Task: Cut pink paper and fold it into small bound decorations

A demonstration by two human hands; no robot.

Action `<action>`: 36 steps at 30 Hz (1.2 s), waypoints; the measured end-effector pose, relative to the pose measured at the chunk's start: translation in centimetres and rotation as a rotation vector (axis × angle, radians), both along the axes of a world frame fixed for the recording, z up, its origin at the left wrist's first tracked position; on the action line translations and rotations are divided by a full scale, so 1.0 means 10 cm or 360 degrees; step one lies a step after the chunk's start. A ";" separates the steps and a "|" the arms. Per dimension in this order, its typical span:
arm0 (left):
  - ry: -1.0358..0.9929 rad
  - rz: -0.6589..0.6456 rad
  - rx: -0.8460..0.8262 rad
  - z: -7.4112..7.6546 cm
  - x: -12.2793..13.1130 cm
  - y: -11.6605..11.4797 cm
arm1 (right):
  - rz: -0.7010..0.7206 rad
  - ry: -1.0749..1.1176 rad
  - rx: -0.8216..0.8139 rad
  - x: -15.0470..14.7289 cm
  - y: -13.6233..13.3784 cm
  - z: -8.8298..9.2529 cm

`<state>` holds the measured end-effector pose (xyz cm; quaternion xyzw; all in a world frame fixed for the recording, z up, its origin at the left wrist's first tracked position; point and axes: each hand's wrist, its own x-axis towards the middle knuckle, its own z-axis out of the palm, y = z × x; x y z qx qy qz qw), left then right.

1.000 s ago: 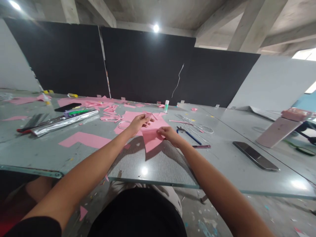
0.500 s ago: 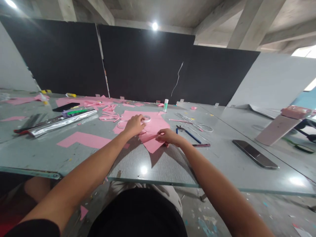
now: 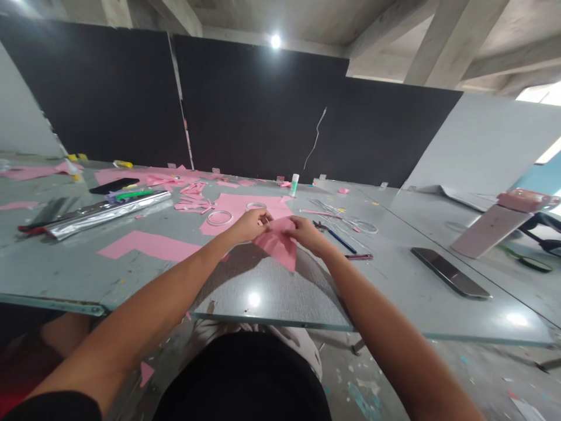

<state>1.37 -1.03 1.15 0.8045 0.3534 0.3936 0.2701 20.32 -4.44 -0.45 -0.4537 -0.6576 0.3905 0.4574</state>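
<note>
A creased piece of pink paper (image 3: 280, 242) is held up between my two hands, just above the table. My left hand (image 3: 253, 225) pinches its upper left edge, while my right hand (image 3: 305, 233) grips the upper right edge. The lower part of the paper hangs down to a point. Behind it lies a larger pink sheet (image 3: 232, 204) with two white rings on it: one ring (image 3: 219, 218) left of my left hand, and another ring (image 3: 256, 206) partly hidden behind that hand.
Pliers with blue handles (image 3: 339, 238), wire (image 3: 346, 219) and a glue stick (image 3: 294, 185) lie right of and behind my hands. Further right are a phone (image 3: 449, 272) and a pink bottle (image 3: 486, 231). Leftward lie a pink paper strip (image 3: 149, 245) and a silvery roll (image 3: 109, 216).
My left hand has left the ring and moved onto the pink paper. Both hands now lift and bend the paper, which lay flatter before under my right hand.
</note>
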 end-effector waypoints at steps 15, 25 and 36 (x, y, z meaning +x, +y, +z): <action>0.1092 0.0747 -0.0070 0.12 -0.26 0.04 | -0.0605 -0.0701 0.0279 0.07 0.08 0.05; 0.0957 0.0439 -0.0295 0.00 -0.27 0.15 | -0.0061 -0.0855 0.0279 -0.03 0.03 0.00; -0.0742 0.0218 -0.0763 0.08 -0.11 0.10 | 0.0072 -0.0946 0.0194 -0.07 0.00 -0.05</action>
